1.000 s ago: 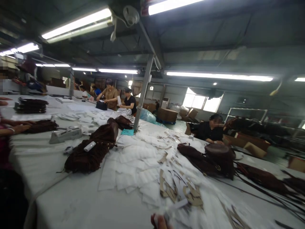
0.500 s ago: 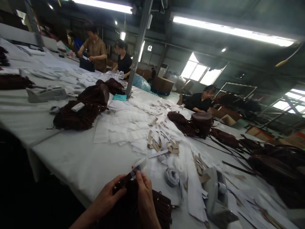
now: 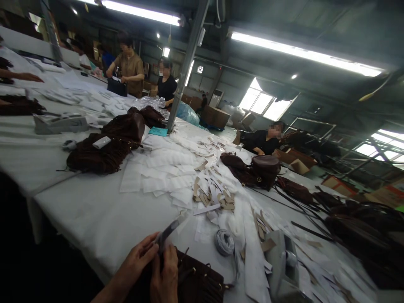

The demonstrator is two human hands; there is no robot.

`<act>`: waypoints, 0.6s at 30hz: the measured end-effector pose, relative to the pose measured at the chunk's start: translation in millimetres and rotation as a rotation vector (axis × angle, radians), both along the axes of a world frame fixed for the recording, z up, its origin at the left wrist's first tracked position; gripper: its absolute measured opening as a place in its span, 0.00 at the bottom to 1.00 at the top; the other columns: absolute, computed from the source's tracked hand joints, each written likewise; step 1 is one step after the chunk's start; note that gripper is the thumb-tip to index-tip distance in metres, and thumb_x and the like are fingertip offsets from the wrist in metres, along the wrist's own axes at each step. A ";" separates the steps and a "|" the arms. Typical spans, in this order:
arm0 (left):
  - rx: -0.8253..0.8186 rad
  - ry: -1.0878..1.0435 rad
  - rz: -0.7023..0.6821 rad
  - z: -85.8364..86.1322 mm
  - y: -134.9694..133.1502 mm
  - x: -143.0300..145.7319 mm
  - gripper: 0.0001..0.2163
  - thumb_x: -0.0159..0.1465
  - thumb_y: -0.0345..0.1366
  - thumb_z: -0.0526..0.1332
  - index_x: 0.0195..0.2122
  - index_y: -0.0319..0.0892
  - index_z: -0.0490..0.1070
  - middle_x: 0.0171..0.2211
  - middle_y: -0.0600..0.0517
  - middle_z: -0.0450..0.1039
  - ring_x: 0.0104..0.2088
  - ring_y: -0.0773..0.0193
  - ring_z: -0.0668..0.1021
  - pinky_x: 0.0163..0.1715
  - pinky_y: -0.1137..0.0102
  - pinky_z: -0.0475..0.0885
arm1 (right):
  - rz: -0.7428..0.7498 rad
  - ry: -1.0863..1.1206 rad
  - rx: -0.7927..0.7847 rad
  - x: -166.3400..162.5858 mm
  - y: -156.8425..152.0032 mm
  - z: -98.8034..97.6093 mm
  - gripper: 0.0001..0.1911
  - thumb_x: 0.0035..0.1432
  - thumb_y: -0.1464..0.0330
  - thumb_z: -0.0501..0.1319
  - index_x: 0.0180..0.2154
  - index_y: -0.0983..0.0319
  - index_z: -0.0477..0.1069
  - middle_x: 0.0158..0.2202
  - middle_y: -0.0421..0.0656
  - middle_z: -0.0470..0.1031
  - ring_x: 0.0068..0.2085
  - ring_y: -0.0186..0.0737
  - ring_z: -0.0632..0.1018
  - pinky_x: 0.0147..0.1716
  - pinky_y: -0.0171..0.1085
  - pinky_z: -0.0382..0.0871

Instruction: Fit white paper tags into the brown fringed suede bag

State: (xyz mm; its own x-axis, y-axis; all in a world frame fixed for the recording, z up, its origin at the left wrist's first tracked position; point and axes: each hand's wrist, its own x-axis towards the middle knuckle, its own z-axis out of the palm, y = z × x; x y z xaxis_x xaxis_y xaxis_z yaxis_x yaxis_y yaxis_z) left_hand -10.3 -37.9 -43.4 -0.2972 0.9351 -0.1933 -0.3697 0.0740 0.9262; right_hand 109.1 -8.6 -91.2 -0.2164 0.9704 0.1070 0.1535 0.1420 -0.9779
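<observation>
A dark brown strap (image 3: 168, 231) rises at a slant between my hands, its upper end covered by a see-through wrap. My left hand (image 3: 139, 259) pinches the strap from the left side. Fingers of my right hand (image 3: 166, 269) curl round the strap lower down, close against my left fingertips. Below and to the right lies a dark brown fringed bag (image 3: 200, 271) with gold eyelets and a drawstring cord. My forearms and the frame's lower edge hide part of the bag.
Right of the bag are a rolled grey band (image 3: 224, 243) and a grey tape dispenser (image 3: 282, 265). Cardboard strips (image 3: 227, 201) and white sheets (image 3: 170, 170) cover the table's middle. More brown bags (image 3: 97, 153) lie around. A metal post (image 3: 186, 71) stands beyond; several people work nearby.
My right hand has moved left and down along the strap, away from its wrapped tip. The strap's wrapped end now stands free above my fingers. At far left, another person's hand has appeared.
</observation>
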 end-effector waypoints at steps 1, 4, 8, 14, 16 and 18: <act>-0.013 0.048 0.037 -1.2 1.4 2.6 0.21 0.61 0.45 0.59 0.52 0.40 0.69 0.49 0.45 0.75 0.54 0.53 0.72 0.57 0.62 0.66 | 0.020 0.052 -0.037 0.2 1.2 10.3 0.23 0.53 0.61 0.65 0.52 0.55 0.72 0.59 0.44 0.67 0.62 0.53 0.61 0.64 0.52 0.47; -0.006 0.269 0.066 -5.9 2.8 14.1 0.18 0.62 0.46 0.59 0.48 0.42 0.72 0.45 0.47 0.77 0.48 0.53 0.77 0.49 0.62 0.73 | 0.130 0.373 -0.326 4.6 11.1 48.1 0.26 0.44 0.64 0.68 0.48 0.59 0.74 0.50 0.45 0.76 0.57 0.54 0.69 0.59 0.51 0.58; 0.166 0.704 -0.025 -14.5 -3.6 24.6 0.11 0.62 0.44 0.60 0.43 0.50 0.75 0.48 0.49 0.74 0.50 0.55 0.75 0.52 0.63 0.70 | 0.140 0.828 -0.771 23.1 37.6 93.6 0.20 0.44 0.59 0.69 0.40 0.61 0.76 0.37 0.44 0.80 0.42 0.44 0.79 0.47 0.43 0.70; 0.274 0.956 -0.067 -31.5 -6.8 19.0 0.10 0.64 0.42 0.57 0.43 0.51 0.75 0.47 0.50 0.73 0.49 0.58 0.76 0.50 0.67 0.73 | -0.218 0.865 -0.536 57.3 64.9 126.0 0.22 0.47 0.58 0.71 0.42 0.60 0.72 0.26 0.36 0.76 0.28 0.34 0.76 0.34 0.34 0.70; 0.282 0.994 -0.072 -39.6 -5.5 16.3 0.10 0.64 0.43 0.58 0.43 0.52 0.75 0.47 0.51 0.73 0.49 0.58 0.76 0.50 0.67 0.73 | -0.333 0.758 -0.362 68.0 67.9 128.0 0.22 0.48 0.58 0.70 0.43 0.59 0.70 0.27 0.36 0.76 0.29 0.34 0.75 0.34 0.34 0.69; 0.281 1.023 -0.088 -47.1 -4.7 13.6 0.10 0.63 0.43 0.58 0.42 0.53 0.76 0.47 0.52 0.73 0.48 0.58 0.76 0.49 0.68 0.74 | -0.376 0.628 -0.224 79.6 69.7 127.3 0.22 0.49 0.59 0.70 0.43 0.60 0.69 0.28 0.36 0.76 0.31 0.34 0.74 0.34 0.32 0.67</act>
State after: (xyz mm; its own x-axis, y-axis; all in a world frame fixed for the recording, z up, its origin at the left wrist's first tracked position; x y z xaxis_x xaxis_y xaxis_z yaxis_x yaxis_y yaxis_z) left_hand 3.3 -42.5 -90.6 -0.1247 0.9334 0.3366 0.5907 -0.2027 0.7810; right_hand 188.6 61.1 36.1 0.1688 0.9798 -0.1076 -0.4418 -0.0224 -0.8968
